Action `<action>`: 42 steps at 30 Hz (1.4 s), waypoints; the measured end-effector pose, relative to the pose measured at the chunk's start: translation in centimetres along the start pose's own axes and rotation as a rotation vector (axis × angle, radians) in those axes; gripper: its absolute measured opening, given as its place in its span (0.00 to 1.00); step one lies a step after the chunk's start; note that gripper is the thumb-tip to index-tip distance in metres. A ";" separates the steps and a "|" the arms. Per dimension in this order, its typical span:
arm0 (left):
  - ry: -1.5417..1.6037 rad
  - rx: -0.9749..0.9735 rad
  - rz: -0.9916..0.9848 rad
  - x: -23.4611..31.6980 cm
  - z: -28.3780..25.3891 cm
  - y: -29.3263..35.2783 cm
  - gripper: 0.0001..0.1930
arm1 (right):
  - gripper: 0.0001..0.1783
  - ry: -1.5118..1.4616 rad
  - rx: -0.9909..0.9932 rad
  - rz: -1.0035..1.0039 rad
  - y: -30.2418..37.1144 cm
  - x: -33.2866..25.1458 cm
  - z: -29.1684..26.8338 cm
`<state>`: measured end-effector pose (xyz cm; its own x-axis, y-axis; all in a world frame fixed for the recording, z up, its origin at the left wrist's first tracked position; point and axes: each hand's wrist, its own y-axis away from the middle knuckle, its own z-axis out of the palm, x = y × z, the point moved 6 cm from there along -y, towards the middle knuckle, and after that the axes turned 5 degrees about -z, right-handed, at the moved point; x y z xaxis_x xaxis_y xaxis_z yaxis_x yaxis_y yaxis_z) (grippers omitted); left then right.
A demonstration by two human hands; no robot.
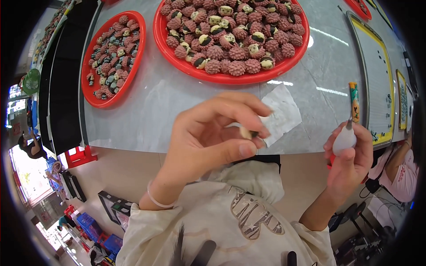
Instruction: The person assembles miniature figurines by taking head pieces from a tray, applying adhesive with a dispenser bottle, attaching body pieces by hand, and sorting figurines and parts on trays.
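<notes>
My left hand (213, 133) pinches a small cream-and-black figurine piece (246, 132) between thumb and fingertips, just above the table's near edge. Most of the piece is hidden by the fingers. In my right hand (350, 155) is a white squeeze bottle (345, 141), its thin metal tip pointing up. The two hands are well apart, and the tip touches nothing I can see. Behind my left fingertips a crumpled white tissue (284, 113) lies on the table. Beyond it stands a large red tray (230, 80) heaped with pink knobbly figurines (237, 68) with cream and black parts.
A smaller red tray (103, 103) of pink and grey pieces stands at the left of the grey table (177, 106). To the right are an orange-and-green tube (354, 102) and a yellow-edged framed board (377, 80) with small dark bits. Another person's arm (395, 162) shows at the far right.
</notes>
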<state>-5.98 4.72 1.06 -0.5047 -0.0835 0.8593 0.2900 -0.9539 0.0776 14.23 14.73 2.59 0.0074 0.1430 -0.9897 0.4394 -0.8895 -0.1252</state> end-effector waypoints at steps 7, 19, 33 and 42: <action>0.084 0.001 -0.191 -2.7 2.0 0.2 0.18 | 0.28 0.010 -0.015 -0.167 -0.7 -2.0 -0.5; 0.022 -0.030 -0.209 -3.6 2.7 0.7 0.18 | 0.29 0.197 -0.127 -0.194 -0.7 -2.5 0.7; 0.048 -0.017 -0.232 -4.1 2.9 0.7 0.17 | 0.28 0.396 -0.208 -0.543 0.3 -5.2 0.2; 0.119 -0.080 -0.136 -4.0 3.0 0.6 0.14 | 0.17 0.042 0.020 -0.306 -0.8 -1.2 -2.3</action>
<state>-1.35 5.31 -0.84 -0.6285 0.0184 0.7776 0.1493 -0.9783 0.1438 15.89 16.30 4.03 -0.0851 0.4233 -0.9020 0.4092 -0.8106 -0.4190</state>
